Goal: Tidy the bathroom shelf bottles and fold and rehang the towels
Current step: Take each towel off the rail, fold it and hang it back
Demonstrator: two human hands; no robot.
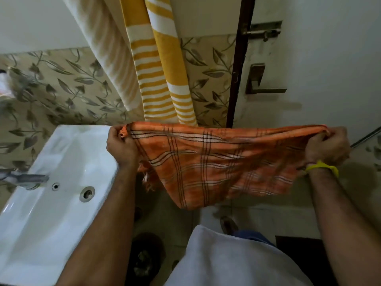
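An orange checked towel (208,162) with dark and white stripes hangs stretched in front of me, sagging in the middle above the floor. My left hand (121,145) grips its left top corner and my right hand (327,146), with a yellow band on the wrist, grips its right top corner. Behind it, a yellow and white striped towel (162,69) and a cream towel (107,52) hang down the wall side by side. No shelf bottles are in view.
A white washbasin (41,213) with a metal tap (31,178) stands at the left, close to my left forearm. A dark door frame (237,69) and a white door with a latch (263,32) and handle (259,81) are at the right.
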